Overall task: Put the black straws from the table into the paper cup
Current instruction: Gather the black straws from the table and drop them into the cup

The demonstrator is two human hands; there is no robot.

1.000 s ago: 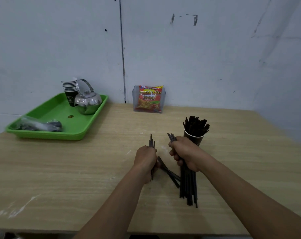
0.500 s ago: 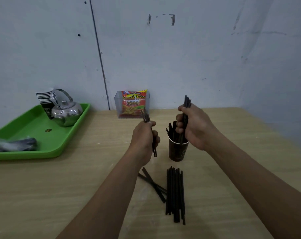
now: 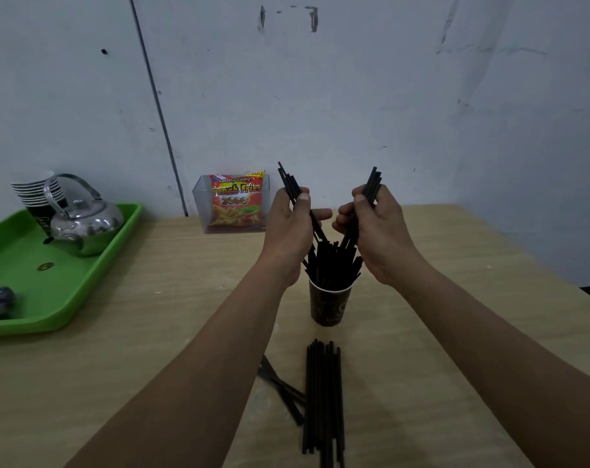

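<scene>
The left hand (image 3: 292,228) and right hand (image 3: 378,231) each pinch a small sheaf of black straws. The left sheaf (image 3: 288,182) leans toward 11 o'clock and the right sheaf (image 3: 373,184) toward 1. Their lower ends are lost among the straws crowding the one paper cup (image 3: 329,305). At the cup's 6 o'clock lies a table bundle (image 3: 322,400), packed too tightly to count and cut off by the bottom edge. The left forearm (image 3: 185,383) partly hides a few loose straws (image 3: 283,390) at 7. One green tray (image 3: 94,282) at 9 is cut off.
</scene>
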